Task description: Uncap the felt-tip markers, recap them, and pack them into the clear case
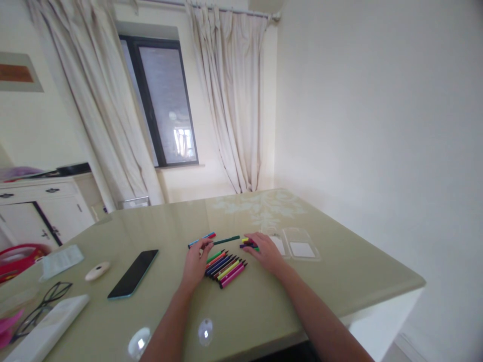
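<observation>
My left hand is closed, its fingertips pinching the near end of a dark green marker that points to the right. Beyond these fingers lie a blue and a red marker. A slanted row of capped markers, in green, orange, dark blue, yellow and magenta, rests on the table between my hands. My right hand curls round a small bunch of markers with yellow, dark and green ends; its palm hides most of them. Right of it lies an opened clear plastic case with a white card.
The glossy table meets a wall at the right. On the left are a phone, a white oval object, eyeglasses, a long white box and a face mask. Curtains hang by the window.
</observation>
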A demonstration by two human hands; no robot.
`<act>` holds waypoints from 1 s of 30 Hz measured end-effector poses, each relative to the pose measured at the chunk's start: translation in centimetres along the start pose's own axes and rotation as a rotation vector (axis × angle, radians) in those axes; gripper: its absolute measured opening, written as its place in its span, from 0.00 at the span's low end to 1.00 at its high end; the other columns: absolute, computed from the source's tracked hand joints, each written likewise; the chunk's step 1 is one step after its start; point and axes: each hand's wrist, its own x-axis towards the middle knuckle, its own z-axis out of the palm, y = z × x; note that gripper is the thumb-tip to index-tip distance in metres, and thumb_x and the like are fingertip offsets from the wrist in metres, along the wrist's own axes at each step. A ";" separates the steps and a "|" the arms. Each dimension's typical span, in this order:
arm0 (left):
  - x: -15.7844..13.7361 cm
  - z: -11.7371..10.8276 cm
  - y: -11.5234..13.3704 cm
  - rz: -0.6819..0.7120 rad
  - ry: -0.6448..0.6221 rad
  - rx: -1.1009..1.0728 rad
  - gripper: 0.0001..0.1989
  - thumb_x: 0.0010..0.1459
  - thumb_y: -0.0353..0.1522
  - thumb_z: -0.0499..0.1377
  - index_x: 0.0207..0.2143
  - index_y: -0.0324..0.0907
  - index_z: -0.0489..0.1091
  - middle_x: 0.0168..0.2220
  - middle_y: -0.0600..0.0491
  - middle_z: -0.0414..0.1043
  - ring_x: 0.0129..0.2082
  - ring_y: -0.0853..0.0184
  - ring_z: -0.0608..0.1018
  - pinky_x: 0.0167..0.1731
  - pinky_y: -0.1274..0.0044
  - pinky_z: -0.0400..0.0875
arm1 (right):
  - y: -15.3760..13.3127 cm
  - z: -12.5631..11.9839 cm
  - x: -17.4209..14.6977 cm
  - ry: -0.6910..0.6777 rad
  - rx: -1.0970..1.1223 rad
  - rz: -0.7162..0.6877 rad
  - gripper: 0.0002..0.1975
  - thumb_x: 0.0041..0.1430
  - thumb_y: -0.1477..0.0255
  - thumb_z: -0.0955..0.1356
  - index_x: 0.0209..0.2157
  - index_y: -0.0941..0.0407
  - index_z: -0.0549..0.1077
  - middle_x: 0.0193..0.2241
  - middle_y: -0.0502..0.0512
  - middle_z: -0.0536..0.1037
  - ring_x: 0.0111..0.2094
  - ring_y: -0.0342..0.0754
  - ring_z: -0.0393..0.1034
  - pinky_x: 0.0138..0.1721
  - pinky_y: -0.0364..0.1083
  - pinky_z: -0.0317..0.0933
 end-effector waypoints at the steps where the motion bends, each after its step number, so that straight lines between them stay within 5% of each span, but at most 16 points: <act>1: -0.1 0.3 0.6 0.018 -0.003 -0.042 0.17 0.65 0.45 0.52 0.41 0.45 0.74 0.40 0.50 0.81 0.39 0.60 0.80 0.38 0.71 0.72 | -0.3 0.3 0.0 0.002 0.023 -0.009 0.15 0.66 0.66 0.70 0.53 0.54 0.75 0.43 0.56 0.81 0.45 0.52 0.74 0.49 0.49 0.64; 5: -0.4 0.9 1.8 0.043 0.004 -0.171 0.17 0.66 0.46 0.52 0.43 0.45 0.73 0.38 0.50 0.81 0.37 0.61 0.79 0.37 0.71 0.70 | -0.7 0.7 0.1 0.054 0.073 0.003 0.09 0.70 0.68 0.66 0.45 0.54 0.77 0.40 0.56 0.82 0.43 0.51 0.75 0.48 0.48 0.65; 12: -0.6 1.1 2.3 0.060 -0.040 -0.303 0.15 0.64 0.44 0.55 0.42 0.44 0.72 0.38 0.49 0.81 0.39 0.60 0.81 0.38 0.71 0.71 | -0.6 1.0 0.0 0.085 0.270 0.064 0.19 0.68 0.64 0.67 0.58 0.52 0.68 0.40 0.53 0.82 0.40 0.50 0.77 0.47 0.49 0.67; 18: -1.0 1.6 2.8 0.079 -0.146 -0.331 0.12 0.65 0.41 0.56 0.42 0.43 0.73 0.38 0.51 0.81 0.39 0.61 0.82 0.39 0.71 0.73 | -0.5 1.0 0.0 0.200 0.312 0.053 0.16 0.69 0.65 0.65 0.55 0.53 0.71 0.38 0.54 0.81 0.37 0.49 0.76 0.43 0.48 0.68; 21: -1.3 1.6 3.0 0.121 -0.138 -0.258 0.13 0.67 0.39 0.54 0.45 0.43 0.73 0.41 0.50 0.81 0.42 0.61 0.81 0.40 0.71 0.73 | -0.6 0.8 -0.1 0.193 0.310 -0.003 0.13 0.70 0.64 0.64 0.49 0.53 0.76 0.41 0.55 0.82 0.41 0.50 0.76 0.46 0.48 0.68; 26: -1.6 1.4 3.2 0.386 -0.101 0.108 0.12 0.69 0.39 0.54 0.44 0.46 0.76 0.41 0.49 0.79 0.43 0.58 0.78 0.48 0.65 0.70 | -1.4 0.7 -0.1 0.079 0.278 -0.142 0.15 0.72 0.60 0.63 0.45 0.52 0.79 0.39 0.55 0.81 0.42 0.49 0.75 0.46 0.46 0.68; 30: -1.5 1.6 3.3 0.425 -0.089 0.269 0.13 0.70 0.37 0.52 0.44 0.46 0.77 0.40 0.48 0.79 0.42 0.57 0.78 0.49 0.63 0.69 | -1.4 0.5 0.1 0.071 0.237 -0.163 0.16 0.72 0.60 0.63 0.44 0.52 0.80 0.37 0.55 0.81 0.40 0.49 0.75 0.44 0.45 0.67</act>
